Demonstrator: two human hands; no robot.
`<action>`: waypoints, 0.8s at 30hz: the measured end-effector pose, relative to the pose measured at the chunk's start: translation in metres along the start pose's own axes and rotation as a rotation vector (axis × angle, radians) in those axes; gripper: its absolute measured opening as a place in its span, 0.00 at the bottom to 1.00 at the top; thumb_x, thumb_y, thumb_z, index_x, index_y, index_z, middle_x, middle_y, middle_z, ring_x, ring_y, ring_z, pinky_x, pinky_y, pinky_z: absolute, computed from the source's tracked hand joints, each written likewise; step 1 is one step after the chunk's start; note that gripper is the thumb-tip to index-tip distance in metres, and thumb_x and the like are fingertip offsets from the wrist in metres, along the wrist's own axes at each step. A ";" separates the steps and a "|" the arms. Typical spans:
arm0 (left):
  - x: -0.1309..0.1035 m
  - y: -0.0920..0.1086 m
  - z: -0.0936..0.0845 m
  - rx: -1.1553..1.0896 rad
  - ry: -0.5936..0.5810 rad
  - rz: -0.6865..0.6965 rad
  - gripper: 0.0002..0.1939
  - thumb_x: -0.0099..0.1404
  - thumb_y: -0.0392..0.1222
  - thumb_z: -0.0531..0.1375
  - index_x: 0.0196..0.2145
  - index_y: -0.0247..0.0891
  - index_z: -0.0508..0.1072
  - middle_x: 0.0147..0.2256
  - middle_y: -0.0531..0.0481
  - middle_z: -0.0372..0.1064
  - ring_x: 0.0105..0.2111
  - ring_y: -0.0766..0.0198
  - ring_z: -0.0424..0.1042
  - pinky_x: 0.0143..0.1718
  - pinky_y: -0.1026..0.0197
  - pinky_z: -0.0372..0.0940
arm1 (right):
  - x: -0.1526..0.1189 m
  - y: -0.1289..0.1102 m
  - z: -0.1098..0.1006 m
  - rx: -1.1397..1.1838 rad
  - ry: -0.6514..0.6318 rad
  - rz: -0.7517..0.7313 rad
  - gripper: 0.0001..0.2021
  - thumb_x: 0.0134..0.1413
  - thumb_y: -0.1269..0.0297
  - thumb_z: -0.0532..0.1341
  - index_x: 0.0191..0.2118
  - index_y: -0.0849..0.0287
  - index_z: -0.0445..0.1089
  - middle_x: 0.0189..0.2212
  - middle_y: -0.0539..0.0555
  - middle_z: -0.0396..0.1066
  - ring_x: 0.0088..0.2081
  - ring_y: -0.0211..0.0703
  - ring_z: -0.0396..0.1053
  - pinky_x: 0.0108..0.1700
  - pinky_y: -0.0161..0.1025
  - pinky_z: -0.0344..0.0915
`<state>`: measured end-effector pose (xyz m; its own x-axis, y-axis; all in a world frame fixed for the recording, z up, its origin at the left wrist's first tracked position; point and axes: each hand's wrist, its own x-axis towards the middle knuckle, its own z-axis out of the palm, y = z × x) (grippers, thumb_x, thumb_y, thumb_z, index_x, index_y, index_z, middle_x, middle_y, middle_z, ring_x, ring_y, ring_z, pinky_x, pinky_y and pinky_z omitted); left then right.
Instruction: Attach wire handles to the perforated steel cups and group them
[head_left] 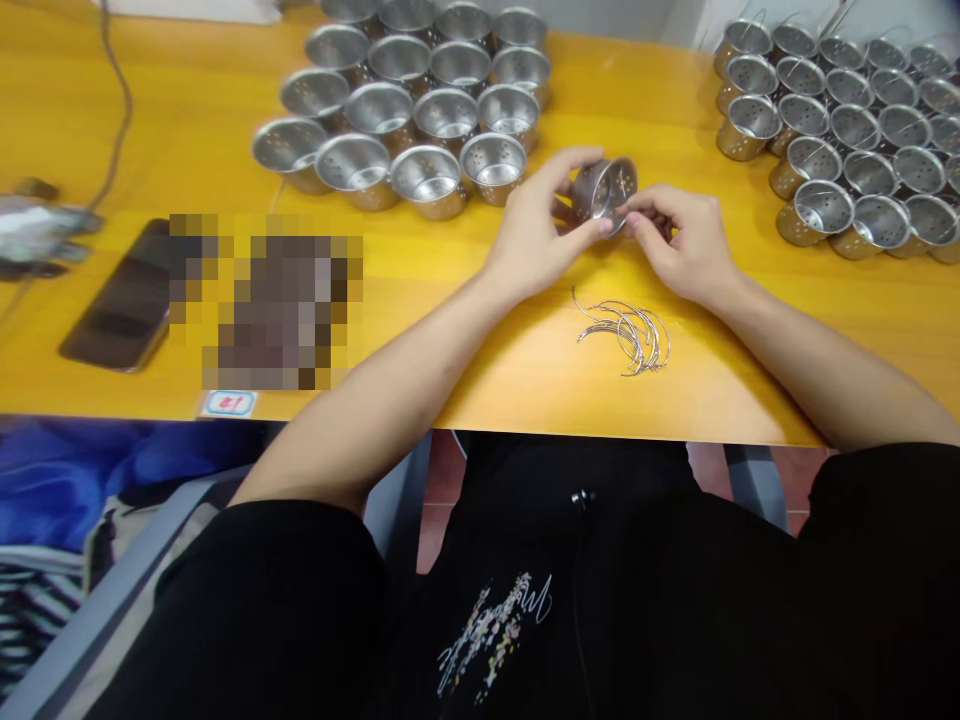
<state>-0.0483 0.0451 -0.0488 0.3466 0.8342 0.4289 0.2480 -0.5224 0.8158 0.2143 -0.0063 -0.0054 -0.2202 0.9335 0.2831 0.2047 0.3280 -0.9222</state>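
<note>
My left hand (pixel 544 215) is closed around a small perforated metal cup (pixel 596 190), which is tilted with its mouth facing right. At the cup's rim the thumb and fingers of my right hand (pixel 679 235) are pinched together on what looks like a thin metal wire (pixel 622 185). Part of that wire shows against the cup's inside; the rest is hidden by my fingertips. Below both hands a loose pile of curved wires (pixel 634 335) lies on the yellow table (pixel 510 370).
Several rows of perforated metal cups (pixel 427 180) stand at the back left. More cups (pixel 814 210), many with wire handles, are grouped at the right. A dark phone (pixel 116 300), a blurred-out object (pixel 274 310) and a small label (pixel 229 403) lie at the left. A cable (pixel 120 110) runs behind them.
</note>
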 end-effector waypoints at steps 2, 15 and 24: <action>-0.001 0.000 0.001 0.001 -0.006 0.004 0.53 0.69 0.87 0.76 0.78 0.56 0.76 0.71 0.42 0.87 0.66 0.31 0.84 0.64 0.23 0.84 | 0.001 0.003 0.001 -0.005 0.046 -0.016 0.18 0.68 0.45 0.88 0.43 0.46 0.84 0.41 0.57 0.86 0.56 0.67 0.86 0.49 0.53 0.89; -0.008 0.003 0.000 0.058 -0.038 -0.002 0.49 0.75 0.77 0.76 0.81 0.54 0.68 0.70 0.31 0.83 0.63 0.29 0.88 0.64 0.25 0.85 | 0.009 0.013 0.001 0.311 0.013 0.130 0.32 0.59 0.30 0.92 0.46 0.45 0.80 0.34 0.53 0.82 0.34 0.54 0.82 0.31 0.48 0.82; -0.006 0.014 -0.004 0.130 -0.155 0.140 0.51 0.72 0.82 0.76 0.77 0.46 0.76 0.76 0.30 0.82 0.76 0.24 0.80 0.83 0.25 0.73 | 0.002 -0.005 0.006 0.439 -0.107 0.193 0.28 0.58 0.38 0.94 0.44 0.48 0.83 0.32 0.49 0.82 0.26 0.45 0.74 0.26 0.45 0.79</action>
<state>-0.0506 0.0332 -0.0383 0.5176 0.7205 0.4615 0.2988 -0.6576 0.6916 0.2074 -0.0071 -0.0021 -0.3189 0.9436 0.0892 -0.1653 0.0373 -0.9855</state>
